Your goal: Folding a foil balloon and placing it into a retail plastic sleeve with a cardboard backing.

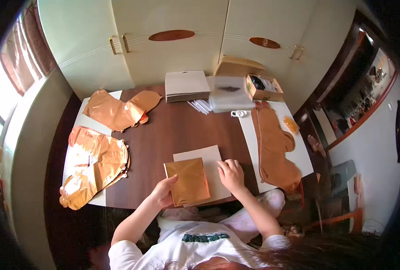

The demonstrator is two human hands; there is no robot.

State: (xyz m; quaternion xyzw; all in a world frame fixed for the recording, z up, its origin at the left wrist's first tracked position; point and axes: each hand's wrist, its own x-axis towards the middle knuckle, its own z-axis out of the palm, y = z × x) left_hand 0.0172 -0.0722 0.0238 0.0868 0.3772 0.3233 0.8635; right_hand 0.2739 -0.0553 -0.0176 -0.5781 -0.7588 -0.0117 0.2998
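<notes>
A flat, square piece of gold foil lies over part of a white card at the table's near edge. My left hand grips the foil's left side, thumb on top and the other fingers hidden below. At the card's right edge, my right hand is curled, its fingertips against the card; the thumb is hard to see. Off to the left lie crinkled, shiny gold foil balloons, one near and one farther back. Flat brown-gold foil balloons rest on the right.
Along the back of the brown table stand a stack of white card, clear plastic sleeves, white sticks and an open box. A white coil and a yellow packet lie at the right. Cabinets rise behind.
</notes>
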